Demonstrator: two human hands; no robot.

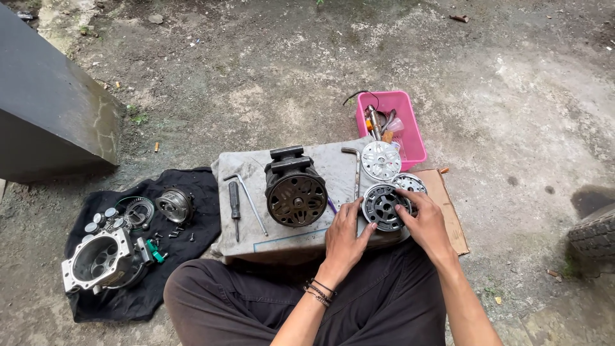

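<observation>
Both hands rest on one dark round clutch plate [382, 206], which lies on the right part of the grey desk [333, 172], just right of the middle of the frame. The left hand [343, 238] touches its left edge with spread fingers [351, 206], the thumb pointing toward the plate. The right hand [426, 221] covers its right edge, with curled fingers [405, 198] gripping the rim.

Just above this plate lie two more discs: one silver disc [380, 159] and one smaller perforated disc [411, 183], partly hidden behind the right hand. In the middle of the desk stands one black compressor body [295, 187], with its round face toward the camera. Left of it lie one screwdriver [234, 201] with a black handle and one bent hex key [248, 201]. A second L-shaped wrench [354, 170] lies between the compressor and the discs.

Behind the desk, on the ground, sits one pink plastic tray [410, 132] with small tools inside. At the lower left of the frame, one black cloth [192, 186] carries one silver housing [99, 261], one round pulley [174, 205], one ring [138, 211] and several small bolts; I cannot count them exactly. One piece of cardboard [448, 211] shows under the desk's right side.
</observation>
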